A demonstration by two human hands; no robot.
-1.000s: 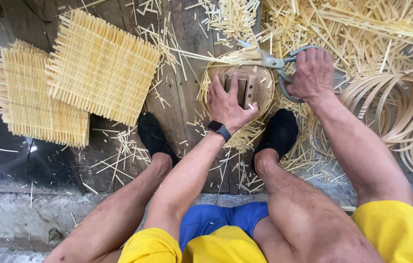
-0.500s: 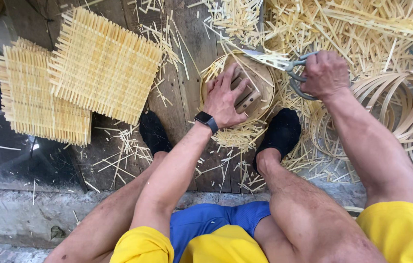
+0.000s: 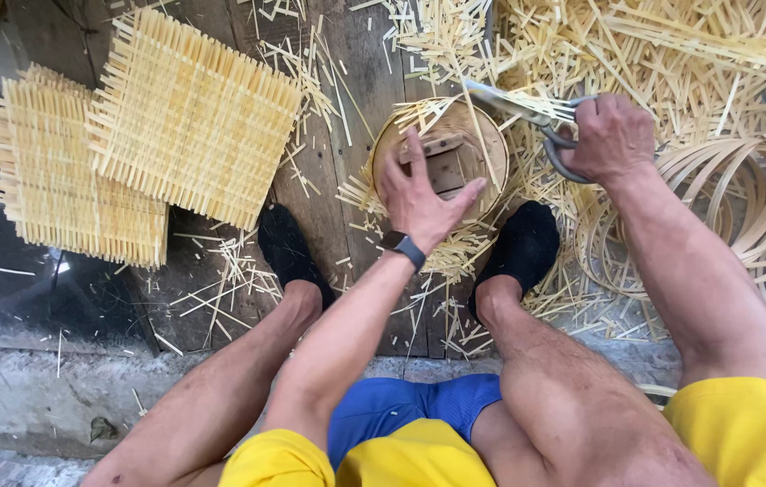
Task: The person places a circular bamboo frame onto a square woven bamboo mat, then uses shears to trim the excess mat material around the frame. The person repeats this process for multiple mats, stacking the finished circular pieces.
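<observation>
A dark plank floor (image 3: pixel 356 63) carries everything here, littered with pale bamboo splinters (image 3: pixel 672 54) that pile thickest toward its far right corner.

From the head camera: the round bamboo frame (image 3: pixel 482 135) sits near the middle of the planks, between the person's two black-socked feet, with a small wooden block (image 3: pixel 448 167) set inside it. The left hand (image 3: pixel 419 194) lies spread over the frame's near side, fingers splayed and pressing down rather than gripping (a dark watch (image 3: pixel 403 248) sits on that wrist). The right hand (image 3: pixel 613 135) is clenched around the handles of a pair of shears (image 3: pixel 527 113), whose blades reach over the frame's far rim among the protruding strips. Toward the left edge, two square woven mats (image 3: pixel 184 117) lie overlapping, well apart from the hands. Coiled bamboo hoops (image 3: pixel 762 198) rest by the right edge, just beside the right forearm.
</observation>
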